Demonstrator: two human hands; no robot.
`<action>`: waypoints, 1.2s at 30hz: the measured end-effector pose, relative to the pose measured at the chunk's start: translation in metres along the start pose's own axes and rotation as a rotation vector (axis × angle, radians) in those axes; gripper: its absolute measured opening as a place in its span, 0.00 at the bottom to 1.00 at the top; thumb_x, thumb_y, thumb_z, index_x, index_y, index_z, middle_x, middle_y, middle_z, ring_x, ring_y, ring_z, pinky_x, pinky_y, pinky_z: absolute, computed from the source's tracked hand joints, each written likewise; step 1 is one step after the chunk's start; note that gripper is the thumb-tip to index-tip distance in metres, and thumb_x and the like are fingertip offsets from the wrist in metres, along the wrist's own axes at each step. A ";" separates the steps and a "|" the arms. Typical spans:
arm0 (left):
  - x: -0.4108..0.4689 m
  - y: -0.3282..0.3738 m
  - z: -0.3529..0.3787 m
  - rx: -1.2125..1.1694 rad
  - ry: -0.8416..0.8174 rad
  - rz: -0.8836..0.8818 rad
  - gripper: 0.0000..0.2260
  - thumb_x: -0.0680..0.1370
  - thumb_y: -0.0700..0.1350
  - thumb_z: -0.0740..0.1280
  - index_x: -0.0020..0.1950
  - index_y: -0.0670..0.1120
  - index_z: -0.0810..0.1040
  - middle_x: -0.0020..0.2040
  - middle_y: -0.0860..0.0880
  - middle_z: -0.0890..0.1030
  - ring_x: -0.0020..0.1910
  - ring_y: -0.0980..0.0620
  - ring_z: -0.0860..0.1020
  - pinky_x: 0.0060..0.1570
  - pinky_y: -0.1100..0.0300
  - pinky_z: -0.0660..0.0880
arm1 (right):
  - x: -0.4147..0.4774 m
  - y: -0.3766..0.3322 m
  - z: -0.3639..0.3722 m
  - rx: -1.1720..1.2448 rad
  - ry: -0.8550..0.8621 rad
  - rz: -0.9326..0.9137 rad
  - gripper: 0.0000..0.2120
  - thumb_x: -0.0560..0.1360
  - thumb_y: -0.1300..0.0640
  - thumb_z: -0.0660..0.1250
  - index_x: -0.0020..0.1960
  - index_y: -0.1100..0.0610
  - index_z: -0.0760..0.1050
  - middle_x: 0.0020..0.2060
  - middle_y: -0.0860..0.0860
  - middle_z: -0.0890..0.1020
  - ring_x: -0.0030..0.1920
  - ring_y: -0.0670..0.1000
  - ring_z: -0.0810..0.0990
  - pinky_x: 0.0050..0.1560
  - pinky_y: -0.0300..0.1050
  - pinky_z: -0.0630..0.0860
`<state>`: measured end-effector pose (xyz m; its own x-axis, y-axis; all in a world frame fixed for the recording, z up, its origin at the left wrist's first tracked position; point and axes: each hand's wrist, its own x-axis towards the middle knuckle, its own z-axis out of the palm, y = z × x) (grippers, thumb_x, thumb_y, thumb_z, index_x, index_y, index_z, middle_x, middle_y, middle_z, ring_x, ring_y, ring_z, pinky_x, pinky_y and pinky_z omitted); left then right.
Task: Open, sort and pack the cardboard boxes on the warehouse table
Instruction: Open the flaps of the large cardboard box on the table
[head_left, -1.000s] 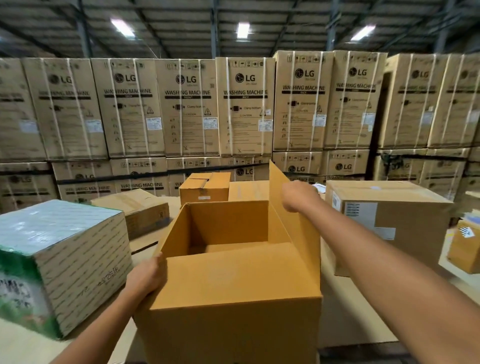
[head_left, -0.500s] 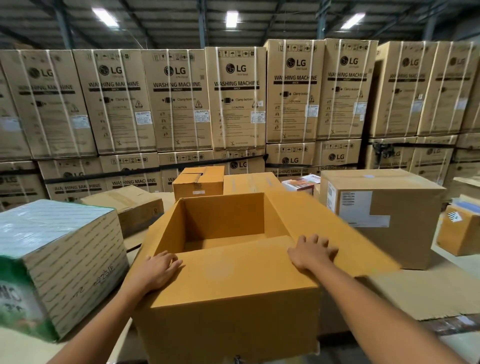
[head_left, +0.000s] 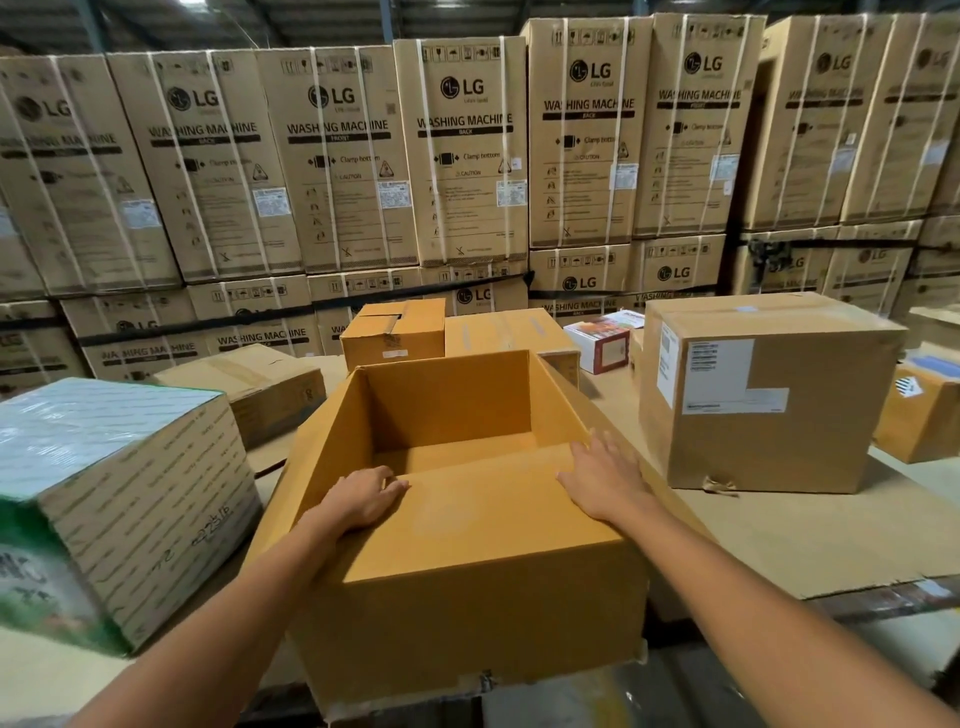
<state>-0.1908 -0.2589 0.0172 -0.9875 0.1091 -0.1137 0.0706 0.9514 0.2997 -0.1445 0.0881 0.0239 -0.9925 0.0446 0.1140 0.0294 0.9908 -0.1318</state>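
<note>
On the table (head_left: 810, 525), one open cardboard box (head_left: 452, 410), my right hand (head_left: 605, 483) lay flat and released on its near flap (head_left: 483, 530), my left hand (head_left: 363, 499) alongside, grasp unclear.
</note>
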 end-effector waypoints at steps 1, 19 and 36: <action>0.003 0.007 -0.003 -0.017 -0.003 0.002 0.24 0.81 0.64 0.56 0.69 0.50 0.73 0.66 0.49 0.77 0.62 0.49 0.76 0.66 0.46 0.72 | 0.000 -0.004 -0.001 0.001 -0.003 -0.038 0.29 0.82 0.39 0.55 0.78 0.52 0.61 0.80 0.58 0.56 0.79 0.61 0.54 0.76 0.65 0.55; -0.086 0.060 -0.119 0.149 0.465 0.249 0.24 0.75 0.61 0.70 0.66 0.50 0.73 0.58 0.50 0.76 0.56 0.50 0.76 0.63 0.49 0.72 | -0.026 -0.118 -0.135 -0.137 0.257 -0.343 0.36 0.67 0.29 0.71 0.66 0.50 0.73 0.60 0.51 0.77 0.61 0.53 0.74 0.64 0.56 0.72; -0.201 0.075 -0.082 0.103 0.976 0.306 0.20 0.70 0.50 0.79 0.58 0.44 0.79 0.55 0.45 0.82 0.56 0.42 0.79 0.63 0.47 0.67 | -0.139 -0.106 -0.123 0.090 0.780 -0.352 0.22 0.69 0.43 0.77 0.57 0.53 0.80 0.48 0.52 0.81 0.49 0.53 0.78 0.54 0.51 0.72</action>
<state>0.0018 -0.2332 0.1399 -0.6066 0.1133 0.7869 0.3043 0.9475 0.0982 0.0048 -0.0071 0.1435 -0.5760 -0.1559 0.8024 -0.3071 0.9510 -0.0358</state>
